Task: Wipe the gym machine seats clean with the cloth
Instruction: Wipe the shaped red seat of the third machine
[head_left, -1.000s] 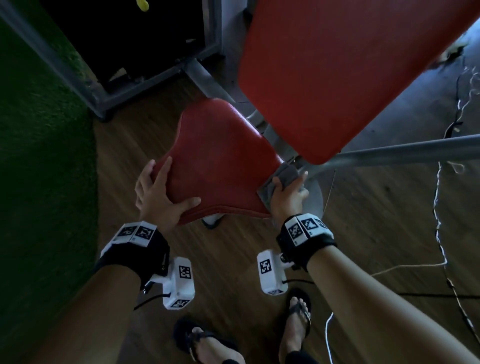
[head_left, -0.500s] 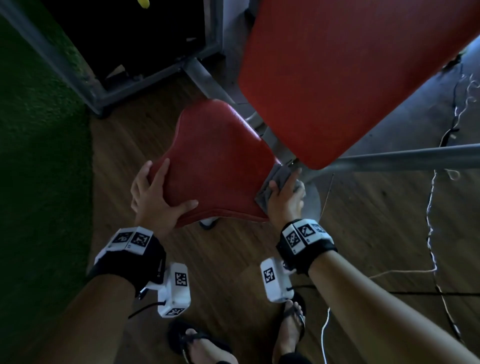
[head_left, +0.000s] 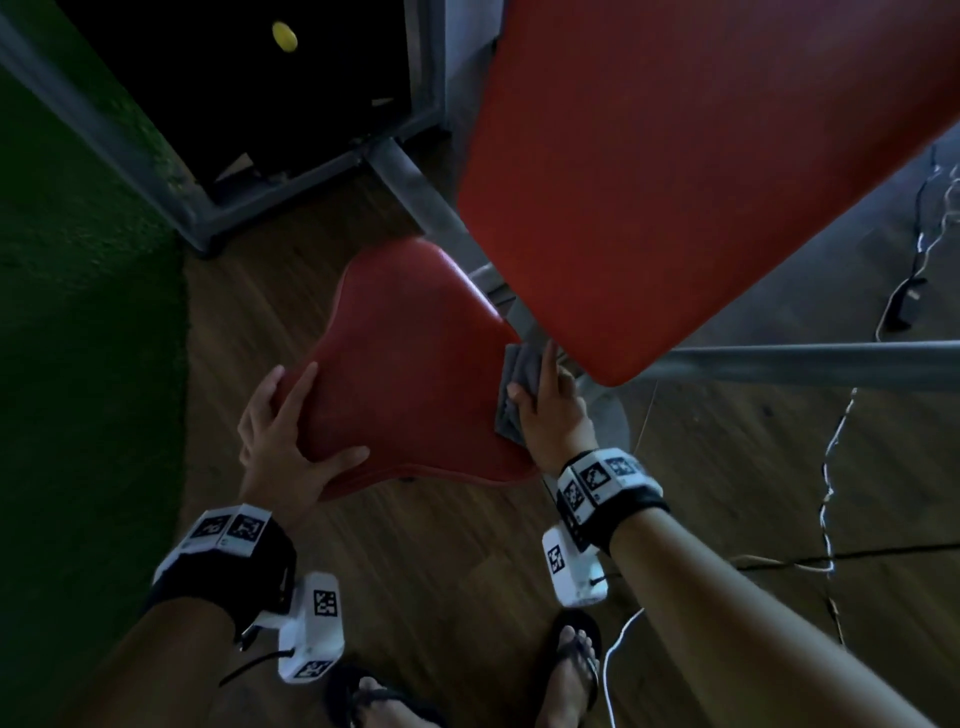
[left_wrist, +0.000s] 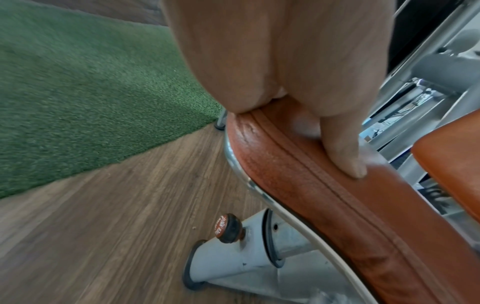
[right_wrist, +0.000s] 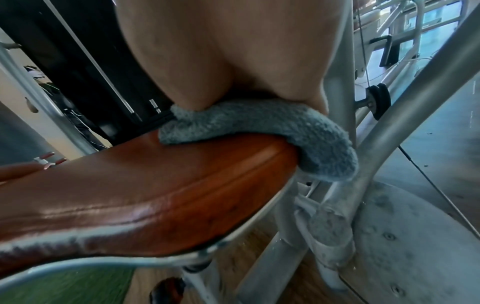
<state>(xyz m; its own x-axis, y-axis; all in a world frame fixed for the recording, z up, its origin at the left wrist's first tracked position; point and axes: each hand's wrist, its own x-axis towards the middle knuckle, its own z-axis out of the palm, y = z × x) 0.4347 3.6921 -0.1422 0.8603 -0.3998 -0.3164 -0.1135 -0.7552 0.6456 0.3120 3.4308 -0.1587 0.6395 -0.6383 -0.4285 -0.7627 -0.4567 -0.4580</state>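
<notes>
Grey cloth under flat right hand at seat edge, left hand spread, steadying

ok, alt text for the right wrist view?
A right hand presses a grey-blue fluffy cloth onto the edge of a glossy red-brown padded seat, the cloth draping over its side. Grey metal frame tubes stand behind.

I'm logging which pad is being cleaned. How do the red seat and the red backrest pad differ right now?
The seat lies low in front of the person; the backrest pad rises tilted above and behind it. The seat is touched: the left hand rests on its left edge and the right hand presses the grey cloth on its right edge; no hand or cloth is on the backrest pad. In the head view the seat looks smaller. Both are red padded upholstery.
</notes>
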